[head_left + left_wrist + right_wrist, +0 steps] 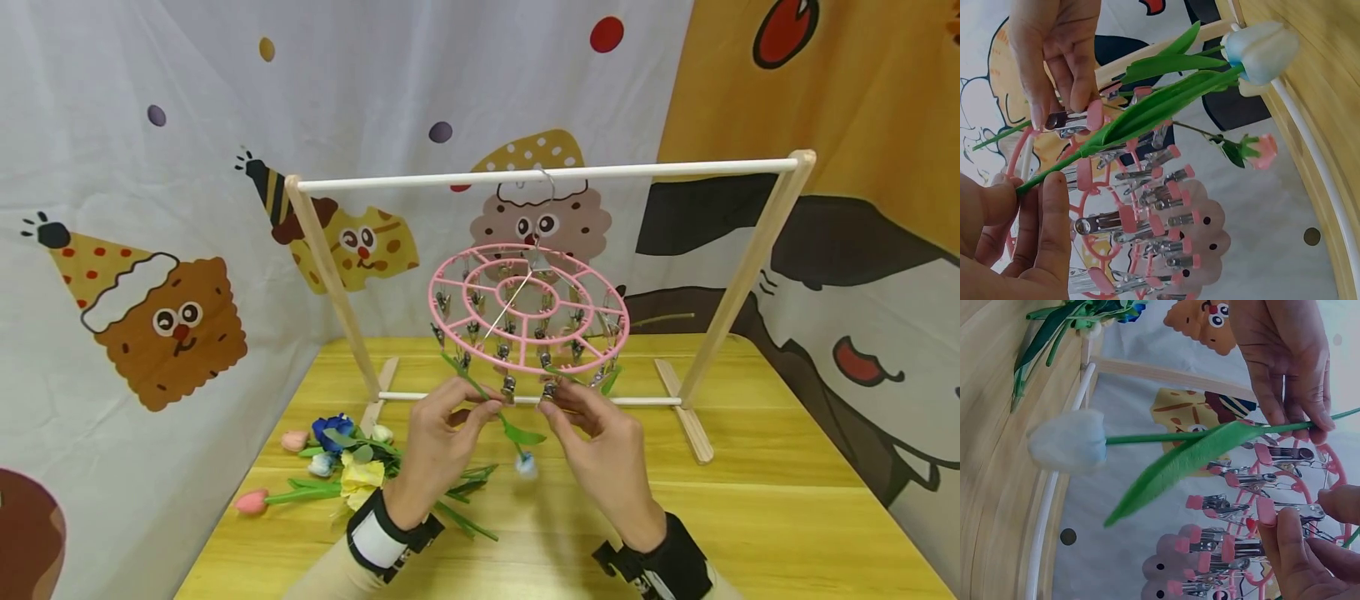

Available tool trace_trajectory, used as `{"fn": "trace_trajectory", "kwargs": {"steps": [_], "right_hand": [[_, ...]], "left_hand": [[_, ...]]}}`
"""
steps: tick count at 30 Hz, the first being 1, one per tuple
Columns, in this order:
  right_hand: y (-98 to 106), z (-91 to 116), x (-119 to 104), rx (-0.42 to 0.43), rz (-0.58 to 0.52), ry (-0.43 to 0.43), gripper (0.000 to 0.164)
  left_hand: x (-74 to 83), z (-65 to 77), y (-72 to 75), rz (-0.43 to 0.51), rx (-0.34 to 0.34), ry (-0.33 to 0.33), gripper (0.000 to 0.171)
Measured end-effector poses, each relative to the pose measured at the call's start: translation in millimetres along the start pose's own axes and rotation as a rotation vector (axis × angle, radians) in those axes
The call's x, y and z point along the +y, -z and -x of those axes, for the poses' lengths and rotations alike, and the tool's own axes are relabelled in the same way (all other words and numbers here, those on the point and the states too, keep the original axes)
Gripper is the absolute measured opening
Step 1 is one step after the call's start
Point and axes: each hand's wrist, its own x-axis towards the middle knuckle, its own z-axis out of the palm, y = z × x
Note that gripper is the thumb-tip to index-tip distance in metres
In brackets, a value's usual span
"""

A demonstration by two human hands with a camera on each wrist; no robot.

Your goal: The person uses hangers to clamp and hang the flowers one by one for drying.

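Observation:
My left hand [446,433] pinches the green stem of an artificial tulip [527,465] with a white and pale blue head. The tulip hangs head down, its leaf [1179,475] spreading beside the stem. Just to the right, my right hand [603,442] grips a metal clip [1297,511] with pink tips between thumb and fingers. That clip belongs to a round pink hanger [525,340] ringed with many such clips. In the left wrist view the tulip's head [1263,53] is large and close, and a pink rose [1260,153] hangs behind it.
A wooden stand with a white top rod [420,179] carries the hanger by its hook. Artificial flowers lie in a pile at the left of the wooden table [787,517], among them a blue flower [332,431], a yellow flower [362,477] and a pink tulip [252,502].

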Motion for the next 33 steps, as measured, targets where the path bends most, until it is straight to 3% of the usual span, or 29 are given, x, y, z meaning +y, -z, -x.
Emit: {"fn": "trace_trajectory", "kwargs": {"steps": [6,13,18,26,33], "right_hand": [[1.6,-2.6,3.5,0.038,-0.005,-0.021,0.038],[5.7,-6.4,4.7,0.045,-0.085,-0.077,0.035],[9.6,-10.2,3.3,0.036,-0.054,-0.163,0.026],[16.0,-18.1,2.6,-0.007,-0.224,-0.323,0.020],[15.2,-19.5,2.6,0.020,-0.242,-0.318,0.016]], "left_hand": [[1.7,-0.2,-5.1,0.040,-0.007,0.008,0.005],[3.3,-0.6,-8.5,0.058,0.009,0.037,0.005],[7.9,-0.9,-9.4,0.075,0.015,0.092,0.006],[9.6,-1.6,-9.7,0.083,0.038,0.142,0.005],[10.6,-3.5,-11.6,0.112,0.036,0.145,0.005]]}}
